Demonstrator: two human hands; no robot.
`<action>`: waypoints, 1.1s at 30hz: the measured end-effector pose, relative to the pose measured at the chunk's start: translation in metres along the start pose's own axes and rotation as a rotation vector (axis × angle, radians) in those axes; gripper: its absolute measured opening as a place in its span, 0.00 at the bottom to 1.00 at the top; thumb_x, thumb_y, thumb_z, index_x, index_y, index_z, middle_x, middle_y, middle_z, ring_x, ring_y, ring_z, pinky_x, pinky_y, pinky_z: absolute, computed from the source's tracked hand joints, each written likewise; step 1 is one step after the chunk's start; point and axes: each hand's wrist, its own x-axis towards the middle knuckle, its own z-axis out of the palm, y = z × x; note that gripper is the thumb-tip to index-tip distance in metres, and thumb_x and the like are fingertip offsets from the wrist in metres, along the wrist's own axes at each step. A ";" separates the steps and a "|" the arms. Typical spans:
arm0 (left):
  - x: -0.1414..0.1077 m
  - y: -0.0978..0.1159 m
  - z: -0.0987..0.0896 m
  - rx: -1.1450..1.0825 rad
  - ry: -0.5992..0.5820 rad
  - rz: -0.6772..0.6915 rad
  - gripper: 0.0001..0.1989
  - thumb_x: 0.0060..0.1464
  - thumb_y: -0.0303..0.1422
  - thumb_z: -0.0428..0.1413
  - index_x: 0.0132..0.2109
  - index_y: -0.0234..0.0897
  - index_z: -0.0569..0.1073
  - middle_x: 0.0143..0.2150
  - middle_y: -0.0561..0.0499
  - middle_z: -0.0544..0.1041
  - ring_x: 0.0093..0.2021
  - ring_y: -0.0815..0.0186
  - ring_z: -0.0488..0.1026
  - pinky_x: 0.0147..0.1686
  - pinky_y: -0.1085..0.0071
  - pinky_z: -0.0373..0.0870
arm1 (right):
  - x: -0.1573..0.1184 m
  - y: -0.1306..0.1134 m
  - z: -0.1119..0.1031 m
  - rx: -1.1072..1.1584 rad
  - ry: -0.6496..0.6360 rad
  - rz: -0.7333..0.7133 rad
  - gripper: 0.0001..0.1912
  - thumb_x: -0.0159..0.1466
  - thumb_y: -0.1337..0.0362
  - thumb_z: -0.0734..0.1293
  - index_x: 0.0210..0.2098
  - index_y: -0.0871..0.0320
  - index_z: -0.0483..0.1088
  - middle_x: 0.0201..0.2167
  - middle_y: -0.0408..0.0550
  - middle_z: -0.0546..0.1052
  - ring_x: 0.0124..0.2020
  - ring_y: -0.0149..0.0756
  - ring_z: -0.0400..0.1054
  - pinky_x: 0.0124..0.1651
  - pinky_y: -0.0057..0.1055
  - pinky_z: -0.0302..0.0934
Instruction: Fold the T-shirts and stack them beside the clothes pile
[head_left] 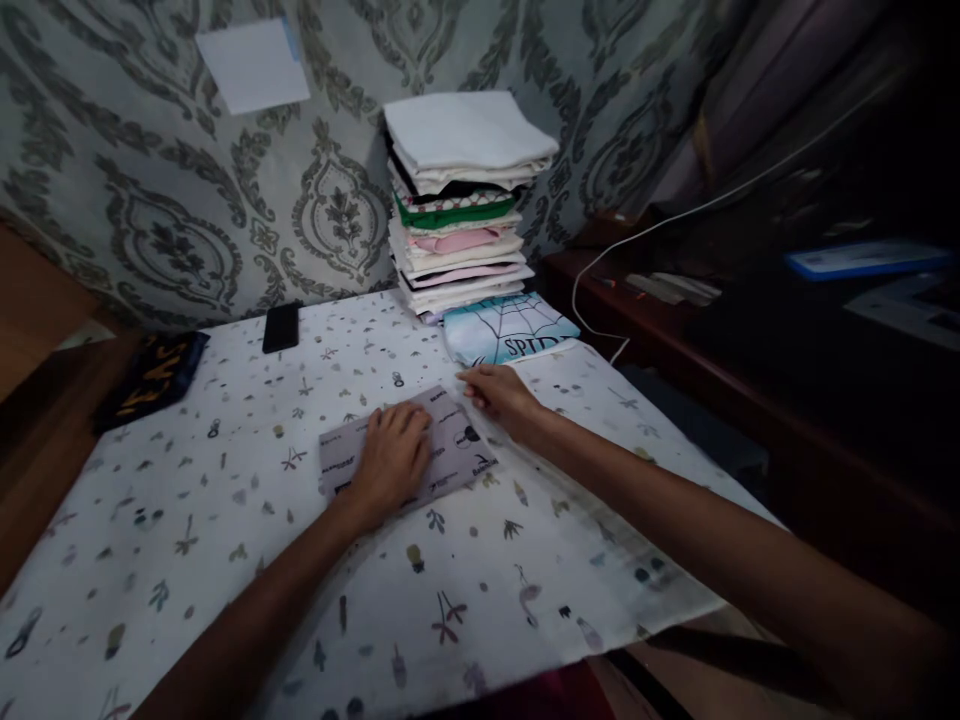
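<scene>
A folded grey-lilac cloth with dark printed lettering (pixel 452 438) lies flat on the patterned white table cover (pixel 247 520). My left hand (pixel 394 450) rests palm down on the middle of it, its fingers spread over the fabric. At the cloth's upper right corner, my right hand (pixel 499 395) is closed, thumb and fingers pressed together. What looks like a thin clear sheet runs from its fingertips toward the front right of the table; its outline is faint. Just beyond the right hand lies a folded blue-and-white cloth with a web print (pixel 506 328).
A tall stack of folded clothes (pixel 469 135) stands at the back against the patterned curtain. A black phone (pixel 281 329) lies back left, and a dark folded cloth (pixel 157 378) is at the left edge. A white cable (pixel 645 235) hangs at right beside dark furniture.
</scene>
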 end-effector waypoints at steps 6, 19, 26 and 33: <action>-0.030 -0.046 -0.041 -0.016 0.111 -0.373 0.19 0.63 0.40 0.46 0.57 0.37 0.66 0.55 0.40 0.70 0.55 0.51 0.68 0.52 0.54 0.68 | -0.035 0.010 -0.024 -0.887 0.014 -0.317 0.19 0.67 0.51 0.61 0.25 0.56 0.65 0.25 0.46 0.73 0.27 0.34 0.65 0.29 0.29 0.51; -0.064 -0.071 -0.053 -0.572 -0.034 -0.620 0.20 0.46 0.50 0.59 0.28 0.42 0.60 0.25 0.56 0.65 0.28 0.63 0.67 0.28 0.69 0.65 | -0.037 0.018 0.013 -0.560 -0.143 -0.302 0.11 0.50 0.68 0.68 0.26 0.55 0.58 0.24 0.38 0.66 0.29 0.32 0.62 0.30 0.26 0.52; -0.038 -0.041 -0.056 -1.014 0.052 -0.729 0.24 0.42 0.45 0.65 0.31 0.42 0.58 0.33 0.54 0.76 0.32 0.59 0.76 0.27 0.66 0.72 | -0.046 0.027 -0.010 -0.040 -0.207 -0.318 0.15 0.50 0.62 0.69 0.31 0.53 0.57 0.23 0.35 0.68 0.23 0.29 0.61 0.25 0.24 0.53; 0.091 -0.005 -0.036 -1.135 0.172 -0.536 0.21 0.35 0.39 0.66 0.33 0.40 0.64 0.35 0.54 0.76 0.31 0.64 0.75 0.24 0.74 0.69 | 0.006 -0.017 -0.093 -0.076 0.148 -0.422 0.18 0.47 0.57 0.71 0.31 0.54 0.60 0.23 0.36 0.71 0.23 0.30 0.63 0.25 0.24 0.54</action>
